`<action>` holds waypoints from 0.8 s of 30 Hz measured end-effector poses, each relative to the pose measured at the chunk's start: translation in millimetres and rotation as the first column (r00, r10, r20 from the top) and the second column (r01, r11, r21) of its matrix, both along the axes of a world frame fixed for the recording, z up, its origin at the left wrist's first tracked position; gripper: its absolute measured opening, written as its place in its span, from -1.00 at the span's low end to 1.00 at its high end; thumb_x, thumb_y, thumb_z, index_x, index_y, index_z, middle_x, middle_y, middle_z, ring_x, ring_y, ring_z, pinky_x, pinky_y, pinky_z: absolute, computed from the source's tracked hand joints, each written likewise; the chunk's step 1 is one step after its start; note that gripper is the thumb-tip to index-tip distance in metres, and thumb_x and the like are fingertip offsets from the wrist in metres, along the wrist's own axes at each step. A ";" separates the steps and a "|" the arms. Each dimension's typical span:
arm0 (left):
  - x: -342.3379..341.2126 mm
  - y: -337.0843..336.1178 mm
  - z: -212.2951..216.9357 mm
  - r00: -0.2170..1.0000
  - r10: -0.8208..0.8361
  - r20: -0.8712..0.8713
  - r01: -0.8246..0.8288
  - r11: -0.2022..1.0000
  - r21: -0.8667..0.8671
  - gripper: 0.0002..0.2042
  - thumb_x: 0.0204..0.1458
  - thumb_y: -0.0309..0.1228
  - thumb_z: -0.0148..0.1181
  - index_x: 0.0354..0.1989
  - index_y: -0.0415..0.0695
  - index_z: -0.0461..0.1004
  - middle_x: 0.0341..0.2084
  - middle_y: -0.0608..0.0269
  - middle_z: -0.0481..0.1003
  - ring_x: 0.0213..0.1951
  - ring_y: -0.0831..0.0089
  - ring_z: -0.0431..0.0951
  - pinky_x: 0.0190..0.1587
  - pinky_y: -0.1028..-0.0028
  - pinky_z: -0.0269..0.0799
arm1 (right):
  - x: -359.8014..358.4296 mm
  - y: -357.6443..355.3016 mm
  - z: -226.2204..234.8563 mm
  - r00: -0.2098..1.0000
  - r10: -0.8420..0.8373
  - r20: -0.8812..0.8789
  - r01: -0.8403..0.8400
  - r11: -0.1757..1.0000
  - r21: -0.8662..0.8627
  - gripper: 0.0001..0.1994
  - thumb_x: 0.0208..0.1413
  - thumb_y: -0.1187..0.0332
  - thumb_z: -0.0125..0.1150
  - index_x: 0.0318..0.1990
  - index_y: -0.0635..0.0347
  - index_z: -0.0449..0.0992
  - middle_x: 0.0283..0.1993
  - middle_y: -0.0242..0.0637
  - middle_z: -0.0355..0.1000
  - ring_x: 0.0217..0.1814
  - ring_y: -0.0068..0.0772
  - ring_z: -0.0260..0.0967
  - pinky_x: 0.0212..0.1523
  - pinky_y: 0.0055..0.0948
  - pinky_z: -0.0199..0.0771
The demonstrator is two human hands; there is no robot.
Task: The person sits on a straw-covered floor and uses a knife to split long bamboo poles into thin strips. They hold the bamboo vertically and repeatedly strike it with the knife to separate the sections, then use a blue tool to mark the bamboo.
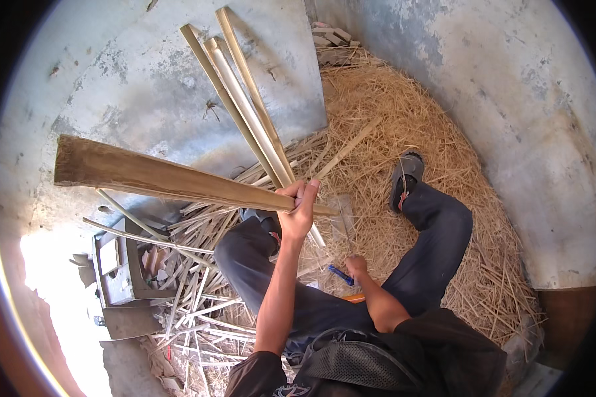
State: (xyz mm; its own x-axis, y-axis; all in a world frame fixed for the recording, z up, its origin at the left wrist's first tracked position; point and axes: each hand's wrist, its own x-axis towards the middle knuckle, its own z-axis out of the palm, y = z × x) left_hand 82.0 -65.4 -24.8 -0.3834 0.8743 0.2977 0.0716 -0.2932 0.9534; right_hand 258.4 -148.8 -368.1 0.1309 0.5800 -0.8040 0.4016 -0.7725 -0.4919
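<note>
My left hand is wrapped round a long split-bamboo strip, near its narrow end. The strip's broad end rises to the left, close to the wall. Low between my legs, my right hand is closed, with its fingers curled. Right beside this fist is a short blue object that looks like a handle; whether the fist grips it is unclear. A faint grey flat shape shows just beyond the right hand, too blurred to name.
Several bamboo strips lean against the pale wall. Loose shavings cover the floor around my shoes. A heap of thin slats lies on the left, next to a grey box-like frame. A curved wall stands at right.
</note>
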 end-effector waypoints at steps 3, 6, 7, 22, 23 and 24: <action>-4.1 0.6 -1.0 0.997 0.007 0.082 -0.008 1.000 0.005 -0.48 0.16 -0.50 0.23 -0.73 -0.12 0.00 -0.77 0.52 -0.02 -0.61 0.69 -0.05 -0.58 0.49 -0.09 | -0.4 1.1 17.0 0.959 0.096 0.265 -0.122 0.989 0.083 -0.68 0.03 0.26 0.21 -0.32 0.45 0.62 -0.32 0.10 0.58 -0.27 -0.07 0.61 -0.21 -0.16 0.55; -17.5 2.7 -10.3 0.999 0.001 0.047 -0.002 1.000 0.022 -0.49 0.16 -0.51 0.22 -0.73 -0.11 0.01 -0.76 0.53 0.00 -0.61 0.70 -0.04 -0.57 0.49 -0.09 | 5.7 1.9 31.1 0.909 0.149 0.390 -0.223 0.963 0.150 -0.65 0.01 0.24 0.23 -0.30 0.47 0.63 -0.27 0.13 0.59 -0.19 -0.06 0.61 -0.20 -0.17 0.54; -18.2 2.6 -11.1 0.998 -0.006 0.056 0.005 1.000 0.014 -0.49 0.16 -0.51 0.22 -0.73 -0.10 0.01 -0.76 0.54 0.00 -0.61 0.70 -0.04 -0.57 0.50 -0.09 | 8.3 2.2 34.3 0.899 0.165 0.406 -0.252 0.953 0.170 -0.64 0.00 0.24 0.23 -0.30 0.48 0.63 -0.27 0.13 0.58 -0.18 -0.06 0.61 -0.20 -0.18 0.53; -18.1 7.7 -5.4 0.994 0.057 0.095 -0.059 0.998 0.017 -0.48 0.15 -0.50 0.24 -0.72 -0.08 0.00 -0.73 0.56 -0.01 -0.59 0.73 -0.04 -0.56 0.51 -0.12 | 6.8 -9.6 -39.0 0.910 -0.152 -0.385 0.125 0.988 -0.093 -0.80 0.05 0.37 0.16 -0.54 0.27 0.39 -0.72 -0.27 0.27 -0.76 -0.34 0.23 -0.74 -0.29 0.16; -17.7 7.8 -6.5 0.996 0.055 0.076 -0.056 0.998 0.016 -0.49 0.15 -0.50 0.24 -0.72 -0.08 0.00 -0.73 0.56 -0.02 -0.59 0.72 -0.04 -0.56 0.51 -0.12 | 3.9 -5.4 -32.2 0.948 -0.120 -0.294 0.095 0.991 -0.097 -0.78 0.08 0.32 0.15 -0.47 0.32 0.45 -0.66 -0.20 0.34 -0.70 -0.29 0.31 -0.65 -0.26 0.26; -14.7 5.3 -8.8 0.997 0.050 0.063 -0.051 0.999 0.004 -0.49 0.15 -0.50 0.24 -0.72 -0.08 0.00 -0.73 0.56 -0.02 -0.59 0.72 -0.05 -0.56 0.51 -0.12 | 7.5 -9.0 -32.4 0.977 -0.091 -0.192 0.070 0.991 -0.113 -0.73 0.11 0.27 0.13 -0.41 0.38 0.50 -0.59 -0.13 0.40 -0.63 -0.24 0.38 -0.56 -0.23 0.36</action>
State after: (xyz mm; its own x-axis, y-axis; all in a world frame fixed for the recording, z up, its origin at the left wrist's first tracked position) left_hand 67.3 -60.1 -33.6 -0.4450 0.8517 0.2768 0.0262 -0.2965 0.9547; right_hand 265.9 -157.9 -400.4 0.0071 0.4852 -0.8744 0.2392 -0.8498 -0.4696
